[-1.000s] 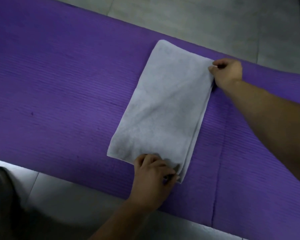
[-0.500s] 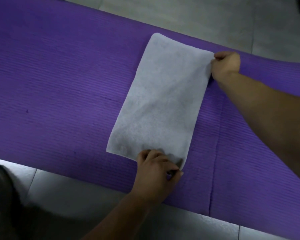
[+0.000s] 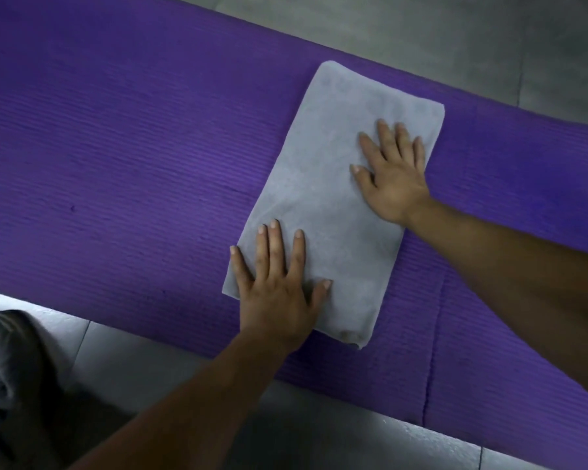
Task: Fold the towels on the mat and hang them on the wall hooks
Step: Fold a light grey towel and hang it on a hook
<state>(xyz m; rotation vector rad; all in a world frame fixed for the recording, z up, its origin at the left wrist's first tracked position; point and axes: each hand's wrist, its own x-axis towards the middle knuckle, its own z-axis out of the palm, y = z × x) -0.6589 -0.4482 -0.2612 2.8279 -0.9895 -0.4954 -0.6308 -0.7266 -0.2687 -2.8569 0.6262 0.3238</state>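
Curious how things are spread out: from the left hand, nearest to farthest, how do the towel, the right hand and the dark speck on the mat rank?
1. towel: pressed flat under the left hand.
2. right hand: up and right, on the towel's far end.
3. dark speck: far left on the mat.

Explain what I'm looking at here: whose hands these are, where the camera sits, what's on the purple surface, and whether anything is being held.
There is no machine here: a person works with bare hands. The only camera is worn on the person's head and looks down. A purple mat lies on a grey tiled floor, and one folded grey towel lies on the mat. The left hand presses flat on the towel's near end, the right hand on its far part. The fingers are straight, so nothing is gripped.
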